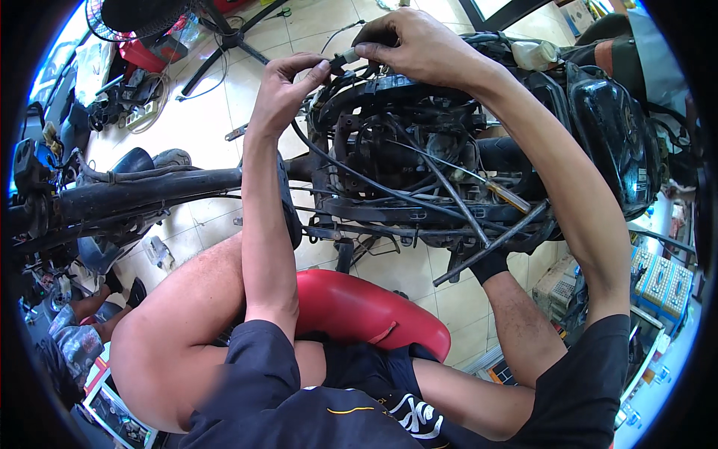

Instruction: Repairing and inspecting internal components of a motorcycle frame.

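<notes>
Beyond the stripped motorcycle frame (351, 202), both hands meet at a wire connector. The thumb and fingers of my left hand (280, 93) pinch its black part (338, 62). My right hand (422, 49) comes from the right and pinches the pale grey part (350, 54) against it. Whether the two parts are fully joined cannot be made out. On the frame rest a screwdriver (507, 196) with a yellowish handle and a dark T-handle wrench (490, 243). Black cables (336, 166) run along the frame below my hands.
A red seat (366, 310) stands between my legs and the frame. At the upper left are a fan (134, 19) and a dark stand leg (202, 71). A whitish reservoir (535, 54) sits at the frame's right end. Parts boxes (662, 280) stand at the right.
</notes>
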`<state>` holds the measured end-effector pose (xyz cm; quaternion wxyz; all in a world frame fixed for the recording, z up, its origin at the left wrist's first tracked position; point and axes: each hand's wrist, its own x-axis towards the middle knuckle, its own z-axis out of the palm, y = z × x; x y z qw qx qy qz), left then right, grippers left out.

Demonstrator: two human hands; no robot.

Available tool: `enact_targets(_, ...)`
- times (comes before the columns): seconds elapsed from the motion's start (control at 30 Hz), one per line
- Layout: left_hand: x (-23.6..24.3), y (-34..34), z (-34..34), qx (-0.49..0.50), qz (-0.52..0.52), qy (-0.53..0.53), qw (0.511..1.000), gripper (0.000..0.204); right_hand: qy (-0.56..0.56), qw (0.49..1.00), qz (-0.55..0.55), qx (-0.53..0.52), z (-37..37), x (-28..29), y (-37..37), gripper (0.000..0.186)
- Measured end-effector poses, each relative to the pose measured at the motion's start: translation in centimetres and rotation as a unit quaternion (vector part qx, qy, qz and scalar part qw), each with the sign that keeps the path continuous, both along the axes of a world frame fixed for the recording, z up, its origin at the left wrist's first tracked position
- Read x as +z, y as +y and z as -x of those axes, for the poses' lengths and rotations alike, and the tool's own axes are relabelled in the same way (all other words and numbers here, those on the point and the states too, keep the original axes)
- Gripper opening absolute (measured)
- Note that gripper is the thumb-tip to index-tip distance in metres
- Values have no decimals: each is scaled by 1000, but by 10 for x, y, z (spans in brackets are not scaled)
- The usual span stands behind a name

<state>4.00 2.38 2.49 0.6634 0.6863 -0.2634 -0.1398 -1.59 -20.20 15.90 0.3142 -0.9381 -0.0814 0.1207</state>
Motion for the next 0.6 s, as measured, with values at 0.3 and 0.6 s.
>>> enact_targets(0.3,1,0,1,-6,4,13,1000,33,-94,995,8,28,4,-20,-8,39)
enact_targets(0.6,1,-3,0,15,-20,16,1000,33,-105,994,0,11,4,-11,0,39)
